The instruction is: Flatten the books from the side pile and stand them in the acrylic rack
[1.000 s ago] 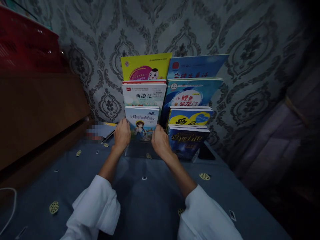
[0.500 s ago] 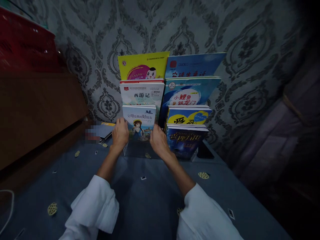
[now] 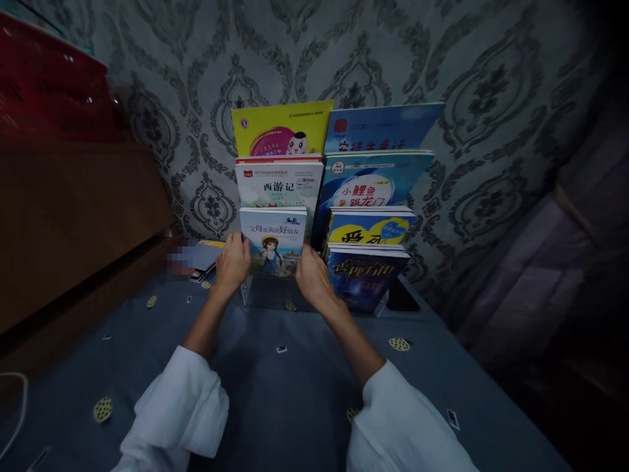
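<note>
A book with a pale blue cover and a drawn girl in a yellow hat stands upright in the front left row of a clear stand. My left hand is closed at its left edge, fingertips partly hidden behind it. On the opposite edge, my right hand grips with curled fingers. Behind this book rise a white-covered book and a yellow one. To the right of my right hand is a dark blue book, in front of a yellow-and-blue book.
Two taller blue books fill the back right rows. A black phone-like object lies right of the stand. Left are flat books, a brown wooden panel and a red bag. Patterned wallpaper backs the table.
My left hand and forearm have shifted slightly left. The pale blue book has moved only a touch, and my right hand stays at its right edge.
</note>
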`<act>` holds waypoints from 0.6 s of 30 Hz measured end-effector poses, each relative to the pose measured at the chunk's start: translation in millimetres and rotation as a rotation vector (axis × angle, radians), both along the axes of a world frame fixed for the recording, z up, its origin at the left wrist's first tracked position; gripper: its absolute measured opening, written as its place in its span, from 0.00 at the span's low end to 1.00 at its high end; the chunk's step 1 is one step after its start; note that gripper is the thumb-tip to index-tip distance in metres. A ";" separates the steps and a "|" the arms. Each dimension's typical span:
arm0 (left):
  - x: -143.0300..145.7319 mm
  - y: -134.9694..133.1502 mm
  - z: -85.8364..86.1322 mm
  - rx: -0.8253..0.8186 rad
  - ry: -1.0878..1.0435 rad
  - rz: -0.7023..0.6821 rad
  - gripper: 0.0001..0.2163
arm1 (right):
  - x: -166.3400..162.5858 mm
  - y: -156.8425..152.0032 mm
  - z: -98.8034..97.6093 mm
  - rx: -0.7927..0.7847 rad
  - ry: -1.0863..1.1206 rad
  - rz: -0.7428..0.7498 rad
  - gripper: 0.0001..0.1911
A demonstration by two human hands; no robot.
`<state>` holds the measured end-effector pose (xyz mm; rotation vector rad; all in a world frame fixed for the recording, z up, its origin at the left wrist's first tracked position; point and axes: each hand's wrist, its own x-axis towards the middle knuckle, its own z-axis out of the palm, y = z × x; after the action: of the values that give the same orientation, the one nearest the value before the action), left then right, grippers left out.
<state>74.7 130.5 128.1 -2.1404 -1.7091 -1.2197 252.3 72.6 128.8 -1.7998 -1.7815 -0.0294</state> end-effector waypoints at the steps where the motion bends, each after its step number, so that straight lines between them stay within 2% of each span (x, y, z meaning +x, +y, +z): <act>1: -1.7 0.2 -0.2 -0.001 0.000 -0.010 0.07 | 0.0 -0.1 0.2 0.001 0.001 -0.001 0.18; 11: -6.3 -3.5 2.4 -0.055 0.013 -0.053 0.06 | 4.3 0.6 2.3 0.016 -0.003 -0.009 0.18; 18: -8.1 -7.3 4.5 -0.110 0.014 -0.072 0.06 | 11.3 -0.9 5.6 0.046 0.013 0.097 0.18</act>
<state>66.5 123.2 132.7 -2.2858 -1.7467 -1.1508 263.6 71.7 134.5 -1.6760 -1.8421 -0.0193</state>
